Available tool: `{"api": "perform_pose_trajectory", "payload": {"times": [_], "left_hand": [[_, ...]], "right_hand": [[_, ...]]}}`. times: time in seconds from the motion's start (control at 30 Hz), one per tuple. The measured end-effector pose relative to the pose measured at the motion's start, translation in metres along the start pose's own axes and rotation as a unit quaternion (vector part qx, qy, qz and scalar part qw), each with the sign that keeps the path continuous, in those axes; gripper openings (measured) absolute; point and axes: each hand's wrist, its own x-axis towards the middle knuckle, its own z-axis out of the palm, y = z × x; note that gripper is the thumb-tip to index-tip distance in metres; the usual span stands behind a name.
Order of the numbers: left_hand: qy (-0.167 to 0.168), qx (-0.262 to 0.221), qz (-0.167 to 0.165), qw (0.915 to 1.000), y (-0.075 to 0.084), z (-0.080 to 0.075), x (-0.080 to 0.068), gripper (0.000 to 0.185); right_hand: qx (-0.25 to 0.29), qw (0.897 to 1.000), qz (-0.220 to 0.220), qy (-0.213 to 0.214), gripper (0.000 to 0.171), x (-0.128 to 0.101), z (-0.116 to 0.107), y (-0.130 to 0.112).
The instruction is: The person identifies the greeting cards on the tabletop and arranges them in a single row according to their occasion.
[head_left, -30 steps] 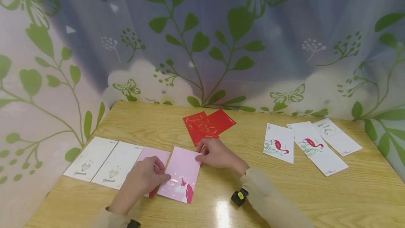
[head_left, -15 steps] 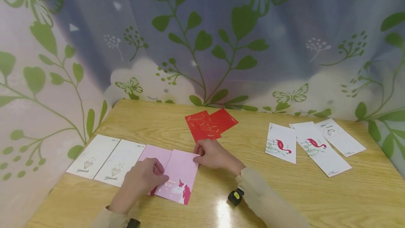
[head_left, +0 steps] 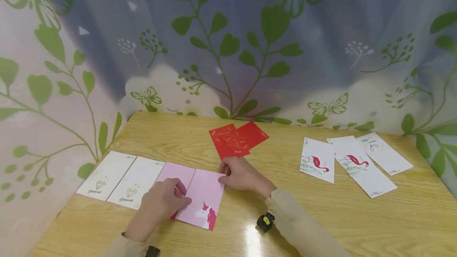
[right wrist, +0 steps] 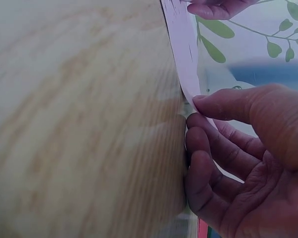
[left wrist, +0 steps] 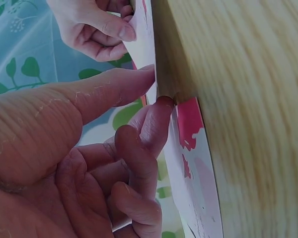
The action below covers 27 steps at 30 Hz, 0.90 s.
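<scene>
A pink unicorn card (head_left: 203,193) lies nearly flat on the table, its left edge meeting a second pink card (head_left: 175,171). My left hand (head_left: 160,203) covers much of that second card and pinches the unicorn card's left edge. In the left wrist view, the thumb (left wrist: 124,87) is on the card's face and the index finger is at the edge. My right hand (head_left: 242,174) pinches the upper right corner. The right wrist view shows its thumb (right wrist: 223,103) on the slightly raised pink card (right wrist: 187,64), fingertips close to the table.
Two cream diamond cards (head_left: 105,175) lie side by side at the left. Overlapping red cards (head_left: 254,134) are behind my right hand. Several white cards (head_left: 317,162), some with flamingos, spread out at the right. A patterned curtain (head_left: 228,50) hangs behind the wooden table (head_left: 292,225).
Both hands have shifted the unicorn card left, so the gap between it and the second pink card has closed. Over the last half second the hands and cards have hardly moved.
</scene>
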Motion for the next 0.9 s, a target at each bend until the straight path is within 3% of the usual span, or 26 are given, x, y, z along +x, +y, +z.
{"api": "perform_pose_trajectory", "payload": {"times": [0.9], "left_hand": [[0.027, 0.023, 0.006, 0.9994, 0.0028, 0.0019, -0.0063, 0.021]], "right_hand": [[-0.025, 1.0, 0.004, 0.001, 0.015, 0.0, 0.0032, -0.0016]]}}
